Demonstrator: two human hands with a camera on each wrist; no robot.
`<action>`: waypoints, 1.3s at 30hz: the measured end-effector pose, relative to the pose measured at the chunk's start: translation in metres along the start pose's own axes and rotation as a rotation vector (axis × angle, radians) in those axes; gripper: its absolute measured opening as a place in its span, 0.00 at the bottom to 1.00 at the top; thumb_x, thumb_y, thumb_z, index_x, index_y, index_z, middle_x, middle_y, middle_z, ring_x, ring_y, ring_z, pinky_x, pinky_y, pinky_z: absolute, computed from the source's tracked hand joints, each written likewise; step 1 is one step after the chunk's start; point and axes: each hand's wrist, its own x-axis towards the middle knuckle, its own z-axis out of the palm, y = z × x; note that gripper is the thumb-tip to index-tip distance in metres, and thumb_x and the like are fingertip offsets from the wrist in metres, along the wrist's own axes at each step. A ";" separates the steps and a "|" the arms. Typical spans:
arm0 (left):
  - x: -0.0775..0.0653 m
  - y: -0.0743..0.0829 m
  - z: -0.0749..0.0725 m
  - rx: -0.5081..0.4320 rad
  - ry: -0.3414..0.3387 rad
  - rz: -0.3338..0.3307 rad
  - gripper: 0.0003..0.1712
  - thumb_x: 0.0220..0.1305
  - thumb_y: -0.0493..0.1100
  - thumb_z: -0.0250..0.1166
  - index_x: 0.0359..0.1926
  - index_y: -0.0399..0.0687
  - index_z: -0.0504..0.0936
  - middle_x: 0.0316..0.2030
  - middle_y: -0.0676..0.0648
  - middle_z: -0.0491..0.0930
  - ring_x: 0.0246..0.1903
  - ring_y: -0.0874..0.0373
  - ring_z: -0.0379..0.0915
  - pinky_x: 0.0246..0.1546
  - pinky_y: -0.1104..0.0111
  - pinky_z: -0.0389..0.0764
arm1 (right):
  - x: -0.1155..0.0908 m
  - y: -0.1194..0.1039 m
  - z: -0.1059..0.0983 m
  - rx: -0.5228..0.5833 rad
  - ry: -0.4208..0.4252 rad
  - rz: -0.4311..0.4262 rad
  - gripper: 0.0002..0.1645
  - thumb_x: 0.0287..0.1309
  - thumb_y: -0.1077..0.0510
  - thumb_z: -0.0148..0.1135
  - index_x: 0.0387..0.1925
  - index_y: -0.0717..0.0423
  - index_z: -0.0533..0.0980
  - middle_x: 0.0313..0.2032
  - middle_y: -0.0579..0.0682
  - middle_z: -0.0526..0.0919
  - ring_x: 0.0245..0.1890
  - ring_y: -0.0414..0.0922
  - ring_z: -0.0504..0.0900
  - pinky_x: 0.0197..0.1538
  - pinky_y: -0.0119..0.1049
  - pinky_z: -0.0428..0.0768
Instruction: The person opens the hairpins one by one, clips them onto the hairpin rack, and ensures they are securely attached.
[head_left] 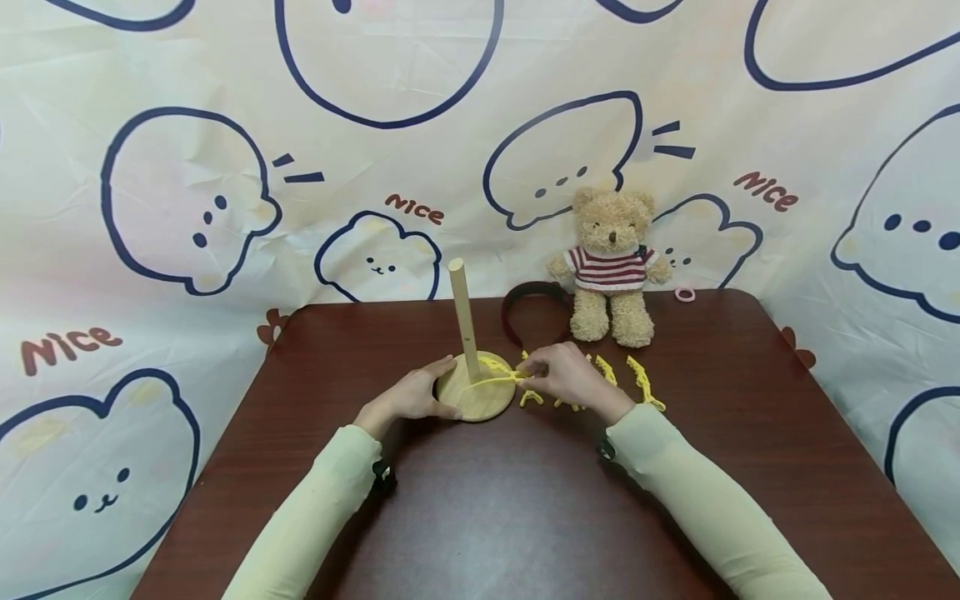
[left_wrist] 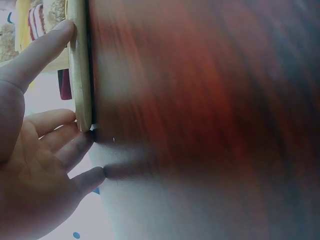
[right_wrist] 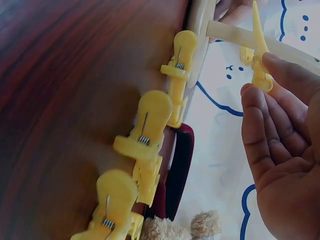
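Observation:
A wooden stand with a round base (head_left: pixel 476 410) and an upright post (head_left: pixel 462 312) stands on the table. My left hand (head_left: pixel 411 393) holds the base's rim at its left side. In the left wrist view the thumb (left_wrist: pixel 47 47) lies on one part of the rim (left_wrist: pixel 80 75), and some fingertips touch its edge. My right hand (head_left: pixel 566 375) pinches a yellow hair clip (right_wrist: pixel 260 55) by its end between thumb and fingers. The clip's two prongs are spread apart over the base, close to the foot of the post. One prong's tip reaches in front of the post.
Several more yellow hair clips (right_wrist: pixel 150 117) lie in a row right of the base, partly under my right hand. Behind them are a dark headband (head_left: pixel 513 312), a teddy bear (head_left: pixel 611 267) in a striped shirt and a pink ring (head_left: pixel 685 294). A printed cloth hangs behind the table.

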 end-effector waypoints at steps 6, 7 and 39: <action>-0.001 0.001 -0.001 -0.021 -0.003 -0.006 0.59 0.52 0.55 0.78 0.77 0.43 0.56 0.78 0.42 0.52 0.76 0.44 0.53 0.73 0.49 0.61 | 0.007 -0.003 0.005 -0.008 -0.003 0.012 0.09 0.54 0.53 0.75 0.38 0.45 0.88 0.32 0.38 0.90 0.29 0.32 0.82 0.34 0.30 0.80; -0.002 0.001 -0.001 -0.024 -0.003 -0.006 0.59 0.52 0.55 0.78 0.77 0.43 0.56 0.78 0.42 0.52 0.76 0.43 0.53 0.73 0.48 0.61 | 0.008 -0.003 0.006 -0.010 -0.003 0.010 0.09 0.54 0.53 0.75 0.38 0.45 0.88 0.32 0.38 0.90 0.29 0.32 0.82 0.34 0.30 0.80; -0.002 0.001 -0.001 -0.015 -0.006 -0.016 0.58 0.51 0.55 0.78 0.76 0.42 0.58 0.78 0.43 0.53 0.75 0.43 0.53 0.73 0.50 0.61 | 0.021 -0.005 0.019 -0.001 -0.004 0.063 0.14 0.54 0.53 0.75 0.43 0.51 0.87 0.34 0.45 0.90 0.32 0.39 0.87 0.37 0.33 0.83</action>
